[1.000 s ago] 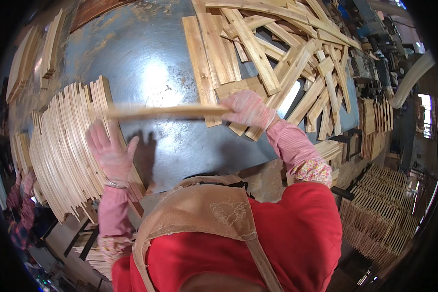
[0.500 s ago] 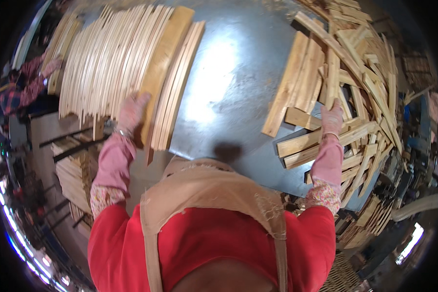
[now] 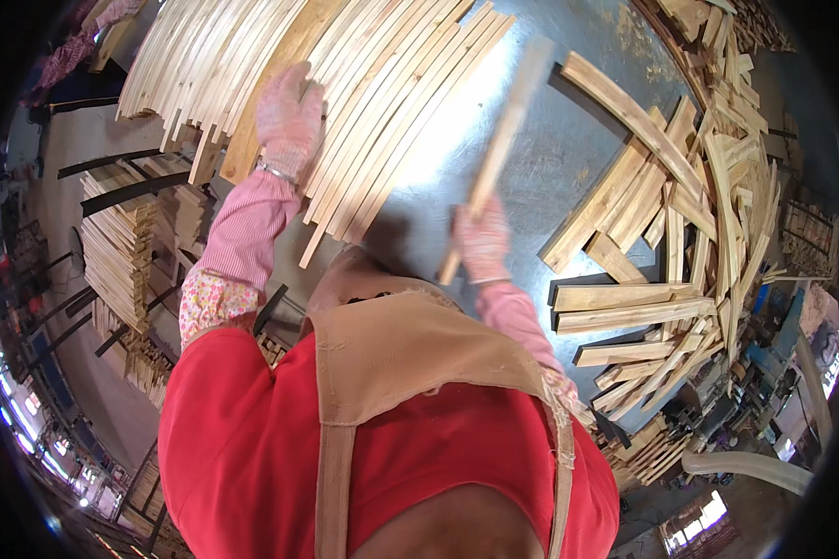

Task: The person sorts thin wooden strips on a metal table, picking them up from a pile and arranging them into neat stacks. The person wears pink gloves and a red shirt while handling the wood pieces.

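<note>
My left hand [image 3: 291, 116], in a pale knit glove, lies with fingers stretched over a wider yellowish board [image 3: 245, 140] and the strips beside it. Long narrow wooden strips [image 3: 396, 121] stand side by side in a row on both sides of that board. To the right, over the bare metal, my right hand [image 3: 482, 240], also gloved, is closed around the lower part of a single wooden strip [image 3: 511, 126]. This strip is slanted, its far end blurred by motion. It is apart from the row.
A grey metal tabletop [image 3: 541, 200] lies under the wood. At its right is a jumbled pile of loose wooden strips [image 3: 708, 214], one long curved piece [image 3: 629, 112] on top. Stacked wood [image 3: 116, 247] is below left on a dark rack. Another person's sleeve [image 3: 70, 51] shows at far left.
My right hand has left the loose pile and moved left with a wooden strip. The strips right of the wider board now spread over more width. The view has shifted.
</note>
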A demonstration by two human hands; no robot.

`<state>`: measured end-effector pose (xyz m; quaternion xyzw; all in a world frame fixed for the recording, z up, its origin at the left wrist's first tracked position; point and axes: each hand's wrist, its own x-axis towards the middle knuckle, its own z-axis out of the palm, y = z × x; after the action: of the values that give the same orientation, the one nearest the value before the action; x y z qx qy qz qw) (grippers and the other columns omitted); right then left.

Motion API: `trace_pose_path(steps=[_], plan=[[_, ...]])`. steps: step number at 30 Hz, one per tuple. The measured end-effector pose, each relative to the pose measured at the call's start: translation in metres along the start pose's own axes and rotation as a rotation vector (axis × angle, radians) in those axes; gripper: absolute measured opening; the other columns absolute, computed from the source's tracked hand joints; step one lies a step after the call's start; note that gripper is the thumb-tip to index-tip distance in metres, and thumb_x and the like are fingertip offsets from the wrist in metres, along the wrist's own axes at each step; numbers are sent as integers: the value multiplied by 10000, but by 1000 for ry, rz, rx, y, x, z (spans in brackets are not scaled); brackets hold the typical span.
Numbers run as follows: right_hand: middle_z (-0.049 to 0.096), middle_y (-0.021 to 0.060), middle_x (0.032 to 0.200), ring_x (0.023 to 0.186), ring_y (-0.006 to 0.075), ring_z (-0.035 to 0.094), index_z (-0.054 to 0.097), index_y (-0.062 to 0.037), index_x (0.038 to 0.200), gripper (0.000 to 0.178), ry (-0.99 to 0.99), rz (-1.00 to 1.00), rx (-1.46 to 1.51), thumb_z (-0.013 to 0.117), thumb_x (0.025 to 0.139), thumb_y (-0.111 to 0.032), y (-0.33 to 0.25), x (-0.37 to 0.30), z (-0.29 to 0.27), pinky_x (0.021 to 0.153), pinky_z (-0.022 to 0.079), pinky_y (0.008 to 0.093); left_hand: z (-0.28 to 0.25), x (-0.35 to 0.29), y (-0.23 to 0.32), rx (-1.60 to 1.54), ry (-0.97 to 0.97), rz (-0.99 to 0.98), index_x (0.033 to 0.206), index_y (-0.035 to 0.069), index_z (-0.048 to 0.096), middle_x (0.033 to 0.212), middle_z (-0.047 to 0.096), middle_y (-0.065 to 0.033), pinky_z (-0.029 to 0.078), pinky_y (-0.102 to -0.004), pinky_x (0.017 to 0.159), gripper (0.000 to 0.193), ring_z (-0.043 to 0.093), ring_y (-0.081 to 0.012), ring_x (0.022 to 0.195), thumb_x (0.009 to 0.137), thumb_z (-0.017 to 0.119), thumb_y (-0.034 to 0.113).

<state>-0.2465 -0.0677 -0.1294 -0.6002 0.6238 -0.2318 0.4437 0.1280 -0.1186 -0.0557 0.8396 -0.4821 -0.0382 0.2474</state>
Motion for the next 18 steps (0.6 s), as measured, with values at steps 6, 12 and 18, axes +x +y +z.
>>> trace_pose_path(steps=[6,12,18], plan=[[724,256,1288,1221,439,683,575,-48,1478,574,-501,-74,-155,707,1015,-362,-95,33,29,1056,537,476,-30,-112,-15,-159,-115,98,1273,56,712,1288,714,-175,498,-481,1078,369,653,-376,1229,955,740,242],[664,231,1452,1391,400,606,520,-69,1584,660,-21,-56,-173,623,1044,-434,-50,157,-44,1216,451,447,-57,-243,-50,-180,-546,-738,1335,23,665,1260,737,-166,555,-428,1002,527,699,-341,1167,923,827,310],[538,180,1603,1511,417,469,451,-201,1628,713,126,-197,-1284,651,952,-308,-24,296,-205,1256,390,499,-49,-219,-49,-593,-844,-758,1386,44,684,1178,794,-126,577,-399,971,639,751,-254,1073,865,897,347]])
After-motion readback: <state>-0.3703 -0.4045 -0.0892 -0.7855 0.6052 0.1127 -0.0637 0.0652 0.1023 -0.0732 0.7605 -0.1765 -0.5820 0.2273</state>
